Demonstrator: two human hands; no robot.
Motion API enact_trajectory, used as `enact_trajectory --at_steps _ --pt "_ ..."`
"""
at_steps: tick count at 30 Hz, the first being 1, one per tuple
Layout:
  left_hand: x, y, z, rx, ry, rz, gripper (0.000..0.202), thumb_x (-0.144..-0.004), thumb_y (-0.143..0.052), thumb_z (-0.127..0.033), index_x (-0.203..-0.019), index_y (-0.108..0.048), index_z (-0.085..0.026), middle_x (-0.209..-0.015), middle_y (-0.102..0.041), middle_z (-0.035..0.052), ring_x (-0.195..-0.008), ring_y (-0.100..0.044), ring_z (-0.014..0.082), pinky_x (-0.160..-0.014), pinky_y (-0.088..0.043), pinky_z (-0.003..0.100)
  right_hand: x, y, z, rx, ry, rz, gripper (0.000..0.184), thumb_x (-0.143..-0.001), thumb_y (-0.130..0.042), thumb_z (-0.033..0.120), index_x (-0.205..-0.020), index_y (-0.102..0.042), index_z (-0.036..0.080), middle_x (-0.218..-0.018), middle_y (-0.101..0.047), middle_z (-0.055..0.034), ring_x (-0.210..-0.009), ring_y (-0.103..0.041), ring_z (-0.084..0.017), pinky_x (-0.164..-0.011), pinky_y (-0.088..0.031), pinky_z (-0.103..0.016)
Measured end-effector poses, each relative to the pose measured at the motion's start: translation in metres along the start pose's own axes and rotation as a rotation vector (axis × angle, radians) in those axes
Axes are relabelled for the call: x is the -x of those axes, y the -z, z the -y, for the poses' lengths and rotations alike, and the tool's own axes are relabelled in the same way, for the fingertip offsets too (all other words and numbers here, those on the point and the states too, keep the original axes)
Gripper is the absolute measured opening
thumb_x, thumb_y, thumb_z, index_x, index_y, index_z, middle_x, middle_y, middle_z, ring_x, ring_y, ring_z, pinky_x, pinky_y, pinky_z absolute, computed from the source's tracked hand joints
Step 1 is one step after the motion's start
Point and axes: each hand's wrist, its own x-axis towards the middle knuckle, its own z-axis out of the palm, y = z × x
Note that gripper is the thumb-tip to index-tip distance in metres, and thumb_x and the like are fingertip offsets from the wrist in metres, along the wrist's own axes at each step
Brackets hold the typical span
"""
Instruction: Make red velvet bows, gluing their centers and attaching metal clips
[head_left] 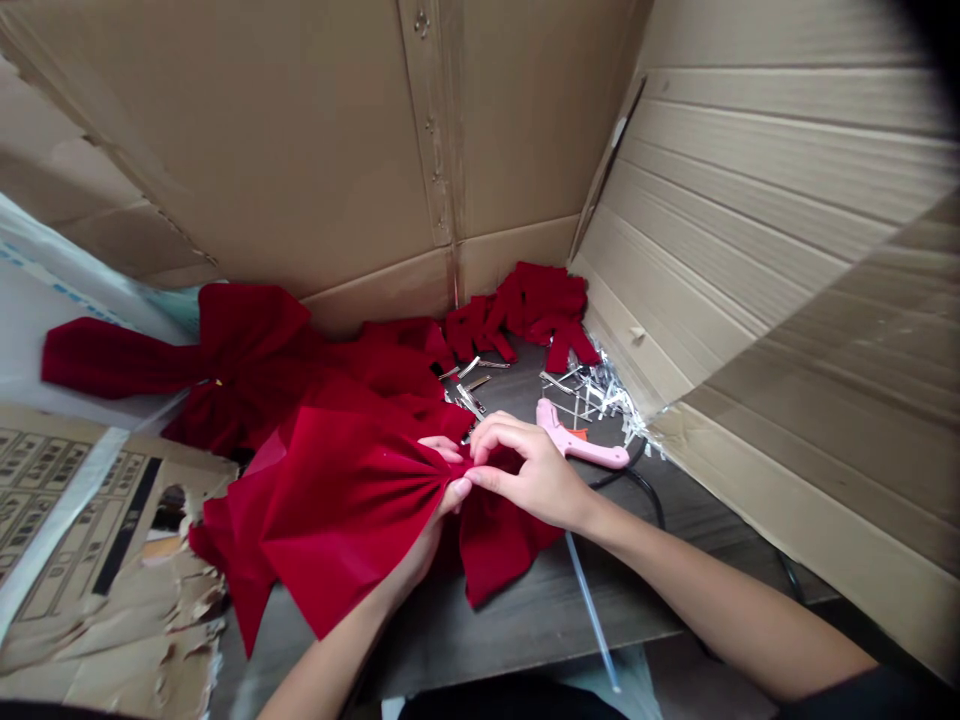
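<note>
A large red velvet bow (337, 505) lies on the dark table in front of me, gathered into pleats at its middle. My left hand (442, 490) comes up from under the fabric and pinches the gathered centre. My right hand (525, 470) rests on top of the same knot, fingers curled and pressed on it. Both hands meet at the bow's middle. A pink glue gun (581, 445) lies just behind my right hand with its black cord trailing right.
Finished red bows (225, 360) pile up at the left, small red fabric pieces (536, 310) at the back. Metal hair clips (592, 395) are scattered near the glue gun. Cardboard walls (750, 250) enclose the table; torn cardboard (97, 560) lies left. A clear glue stick (592, 610) lies near the table's front edge.
</note>
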Motion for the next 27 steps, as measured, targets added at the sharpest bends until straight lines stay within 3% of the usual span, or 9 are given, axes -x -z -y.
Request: enact_trajectory --at_steps 4,11,16,20,27 --pt "0.0009 0.0008 0.0009 0.085 0.082 0.035 0.024 -0.073 -0.074 -0.023 -0.093 -0.063 -0.019 -0.067 -0.051 -0.0047 -0.062 -0.043 0.0093 -0.062 -0.04 0.023 -0.0011 0.0016 0.0012 -0.082 -0.038 0.061 0.01 -0.083 -0.066 0.016 -0.078 -0.058 0.018 -0.087 -0.06 -0.0038 -0.083 -0.057 -0.018 -0.077 -0.045 -0.032" --pt "0.0023 0.0008 0.0001 0.155 0.139 -0.01 0.017 -0.074 -0.073 -0.02 -0.089 -0.068 -0.017 -0.066 -0.055 -0.0046 -0.064 -0.047 0.0095 -0.069 -0.043 0.024 -0.0007 -0.0008 0.001 -0.079 -0.088 0.032 0.012 -0.082 -0.066 0.014 -0.076 -0.056 0.018 -0.083 -0.058 -0.0017 -0.08 -0.057 -0.017 -0.074 -0.045 -0.031" --pt "0.0016 0.0015 0.0017 0.152 0.114 -0.022 0.017 -0.075 -0.073 -0.02 -0.092 -0.07 -0.017 -0.065 -0.058 -0.004 -0.063 -0.049 0.0088 -0.067 -0.044 0.023 0.0008 -0.0028 0.0013 -0.059 -0.08 0.004 0.011 -0.081 -0.066 0.016 -0.076 -0.057 0.018 -0.083 -0.059 -0.0021 -0.08 -0.058 -0.017 -0.076 -0.046 -0.031" --pt "0.0014 0.0007 0.0019 0.116 0.078 -0.063 0.019 -0.074 -0.075 -0.019 -0.092 -0.071 -0.017 -0.07 -0.063 -0.0023 -0.065 -0.053 0.009 -0.068 -0.046 0.023 0.0006 -0.0018 -0.001 -0.136 -0.18 0.033 0.01 -0.079 -0.068 0.019 -0.079 -0.058 0.018 -0.086 -0.06 -0.0024 -0.081 -0.059 -0.017 -0.076 -0.048 -0.031" --pt "-0.0006 0.0011 0.0013 0.025 0.039 -0.166 0.014 -0.067 -0.08 -0.02 -0.075 -0.071 -0.014 -0.07 -0.066 -0.0003 -0.066 -0.056 0.0111 -0.067 -0.048 0.024 0.0014 -0.0019 -0.0034 -0.189 -0.312 0.103 0.018 -0.076 -0.07 0.021 -0.089 -0.058 0.018 -0.088 -0.065 -0.0021 -0.081 -0.063 -0.017 -0.074 -0.051 -0.03"
